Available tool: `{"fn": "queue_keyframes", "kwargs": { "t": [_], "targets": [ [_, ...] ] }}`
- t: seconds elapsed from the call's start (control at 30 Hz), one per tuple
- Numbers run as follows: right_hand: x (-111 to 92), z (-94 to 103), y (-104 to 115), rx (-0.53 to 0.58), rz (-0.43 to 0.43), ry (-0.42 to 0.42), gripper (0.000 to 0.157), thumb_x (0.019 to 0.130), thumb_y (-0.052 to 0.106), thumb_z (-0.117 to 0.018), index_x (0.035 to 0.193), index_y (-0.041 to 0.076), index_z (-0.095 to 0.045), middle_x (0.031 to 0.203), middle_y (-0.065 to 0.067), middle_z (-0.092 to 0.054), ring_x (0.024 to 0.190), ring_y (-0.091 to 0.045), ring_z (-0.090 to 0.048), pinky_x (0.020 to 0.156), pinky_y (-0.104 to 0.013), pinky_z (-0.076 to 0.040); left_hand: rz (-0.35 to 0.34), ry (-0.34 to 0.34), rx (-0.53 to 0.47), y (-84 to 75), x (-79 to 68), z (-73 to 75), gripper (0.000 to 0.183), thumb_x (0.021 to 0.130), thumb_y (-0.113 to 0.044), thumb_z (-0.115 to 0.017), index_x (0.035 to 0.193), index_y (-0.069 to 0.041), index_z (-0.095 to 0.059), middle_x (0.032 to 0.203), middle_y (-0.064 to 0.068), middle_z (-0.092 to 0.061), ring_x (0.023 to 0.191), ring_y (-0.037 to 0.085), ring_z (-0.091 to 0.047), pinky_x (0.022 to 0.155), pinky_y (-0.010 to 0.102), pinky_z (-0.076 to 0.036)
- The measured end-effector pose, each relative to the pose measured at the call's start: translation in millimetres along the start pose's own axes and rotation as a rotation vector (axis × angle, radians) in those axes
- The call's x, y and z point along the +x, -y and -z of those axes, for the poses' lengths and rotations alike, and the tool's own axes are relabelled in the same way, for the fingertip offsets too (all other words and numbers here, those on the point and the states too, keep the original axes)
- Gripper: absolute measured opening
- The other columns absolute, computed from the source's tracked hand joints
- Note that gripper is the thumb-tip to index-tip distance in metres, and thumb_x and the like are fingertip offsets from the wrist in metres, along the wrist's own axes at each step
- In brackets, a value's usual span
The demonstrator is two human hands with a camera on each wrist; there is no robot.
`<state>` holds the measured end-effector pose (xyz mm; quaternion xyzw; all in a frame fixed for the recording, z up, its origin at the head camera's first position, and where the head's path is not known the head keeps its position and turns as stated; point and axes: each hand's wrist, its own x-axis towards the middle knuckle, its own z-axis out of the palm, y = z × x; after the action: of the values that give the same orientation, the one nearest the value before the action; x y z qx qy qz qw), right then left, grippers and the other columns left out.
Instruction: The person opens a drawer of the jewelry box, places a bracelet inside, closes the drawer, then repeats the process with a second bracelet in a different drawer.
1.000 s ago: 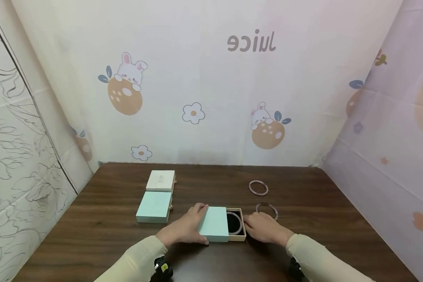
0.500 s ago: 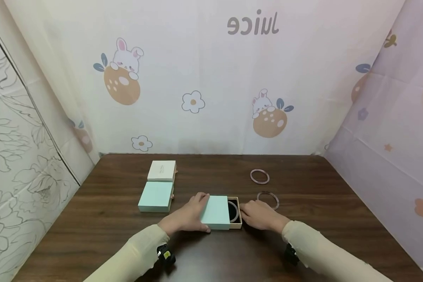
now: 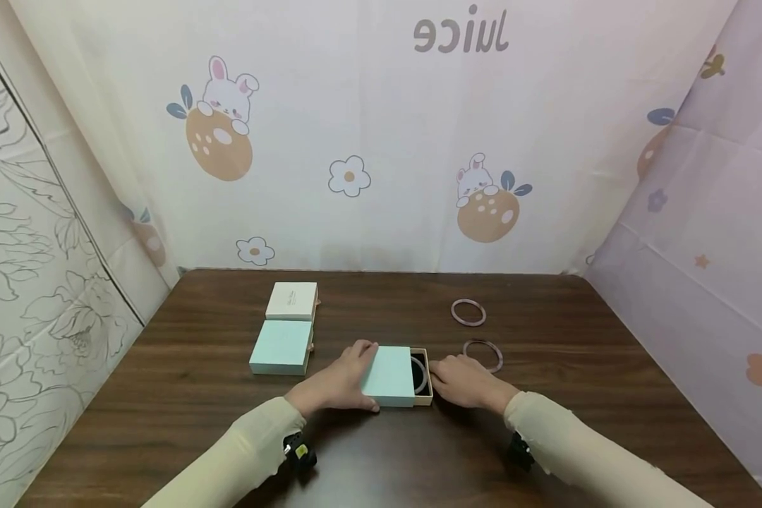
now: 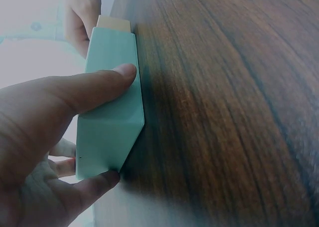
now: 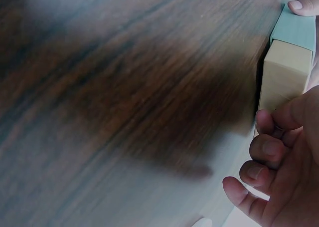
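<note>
Right now a mint-green box sleeve (image 3: 387,376) lies flat near the middle of the table (image 3: 368,310), its pale drawer (image 3: 422,401) sticking partly out of the right end. Inside the drawer, against a black lining (image 3: 417,381), sits a pale lilac bangle (image 3: 426,376), partly hidden under the sleeve.

The left hand (image 3: 336,382) grasps the sleeve from the left, thumb along the near side and the other fingers around the left end and far side. The right hand (image 3: 470,383) touches the drawer's outer end with bent thumb and index finger, the remaining fingers loosely curled in the right wrist view; whether it pinches something there or only presses, I cannot tell.

To the right, beyond the right hand, two more bangles rest on the table: a near bangle (image 3: 500,358) just past the knuckles and a far bangle (image 3: 472,324) behind it. On the left, a closed mint-green box (image 3: 282,342) lies directly in front of a white box (image 3: 292,301) with small print on its lid; each has a small tab at its right side. Behind the table hangs a pale cloth (image 3: 406,120) printed with rabbits, oranges and flowers.
</note>
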<state>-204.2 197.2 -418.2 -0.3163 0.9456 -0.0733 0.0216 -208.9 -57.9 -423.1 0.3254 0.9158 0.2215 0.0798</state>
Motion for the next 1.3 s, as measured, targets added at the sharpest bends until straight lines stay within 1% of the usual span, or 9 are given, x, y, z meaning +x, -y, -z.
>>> {"fn": "queue_keyframes", "kwargs": {
  "t": [0.17, 0.3, 0.47, 0.63, 0.83, 1.07, 1.3],
  "targets": [
    [1.2, -2.3, 1.1, -0.010, -0.008, 0.000, 0.028, 0.097, 0.015, -0.048, 0.069, 0.018, -0.050, 0.055, 0.008, -0.040, 0.050, -0.007, -0.042, 0.050, -0.031, -0.038, 0.003, 0.001, -0.013, -0.7, -0.8, 0.3, 0.103, 0.071, -0.034, -0.085, 0.146, 0.007, -0.027, 0.142, 0.020, -0.032, 0.125, 0.032, -0.038, 0.096, 0.042, -0.041],
    [2.3, -2.8, 1.3, -0.028, -0.013, -0.002, 0.027, 0.096, 0.015, -0.048, 0.069, 0.018, -0.050, 0.056, 0.009, -0.042, 0.052, -0.008, -0.044, 0.052, -0.033, -0.039, 0.002, 0.000, -0.011, -0.7, 0.0, 0.5, 0.103, 0.071, -0.035, -0.085, 0.146, 0.007, -0.027, 0.141, 0.020, -0.032, 0.125, 0.032, -0.038, 0.096, 0.042, -0.041],
    [2.9, -1.6, 2.5, -0.024, -0.013, 0.005, 0.027, 0.097, 0.014, -0.048, 0.070, 0.017, -0.052, 0.056, 0.008, -0.044, 0.053, -0.009, -0.047, 0.053, -0.034, -0.041, 0.001, 0.000, -0.006, -0.1, 0.4, 0.8, 0.103, 0.071, -0.035, -0.085, 0.146, 0.007, -0.027, 0.141, 0.020, -0.032, 0.125, 0.031, -0.038, 0.096, 0.042, -0.041],
    [3.5, 0.0, 4.5, -0.009, -0.017, 0.011, 0.027, 0.097, 0.014, -0.047, 0.070, 0.016, -0.052, 0.056, 0.007, -0.042, 0.052, -0.008, -0.044, 0.052, -0.033, -0.040, -0.001, -0.001, -0.010, -0.6, -0.2, 1.6, 0.103, 0.071, -0.035, -0.084, 0.145, 0.007, -0.027, 0.141, 0.020, -0.032, 0.125, 0.032, -0.038, 0.096, 0.042, -0.041],
    [4.2, -2.7, 5.8, 0.000, -0.028, 0.014, 0.027, 0.097, 0.015, -0.047, 0.071, 0.017, -0.052, 0.055, 0.008, -0.041, 0.051, -0.008, -0.043, 0.052, -0.031, -0.039, 0.002, -0.005, -0.016, -0.9, -2.0, 0.7, 0.102, 0.072, -0.035, -0.084, 0.146, 0.007, -0.027, 0.142, 0.020, -0.032, 0.125, 0.032, -0.038, 0.095, 0.043, -0.042],
    [5.4, -5.5, 6.7, -0.025, -0.019, 0.000, 0.028, 0.097, 0.017, -0.048, 0.069, 0.019, -0.050, 0.055, 0.009, -0.040, 0.052, -0.007, -0.044, 0.053, -0.032, -0.040, 0.001, -0.003, -0.022, -1.3, -3.2, 0.9, 0.102, 0.072, -0.035, -0.084, 0.146, 0.006, -0.027, 0.141, 0.020, -0.032, 0.124, 0.031, -0.038, 0.094, 0.043, -0.042],
    [5.5, -4.6, 9.0, -0.033, -0.018, 0.008, 0.029, 0.097, 0.017, -0.048, 0.068, 0.019, -0.049, 0.054, 0.009, -0.039, 0.051, -0.007, -0.042, 0.052, -0.031, -0.039, 0.001, -0.003, -0.020, -0.5, -2.4, 0.5, 0.103, 0.072, -0.035, -0.084, 0.146, 0.007, -0.026, 0.142, 0.020, -0.031, 0.124, 0.032, -0.038, 0.094, 0.042, -0.043]
  ]
}}
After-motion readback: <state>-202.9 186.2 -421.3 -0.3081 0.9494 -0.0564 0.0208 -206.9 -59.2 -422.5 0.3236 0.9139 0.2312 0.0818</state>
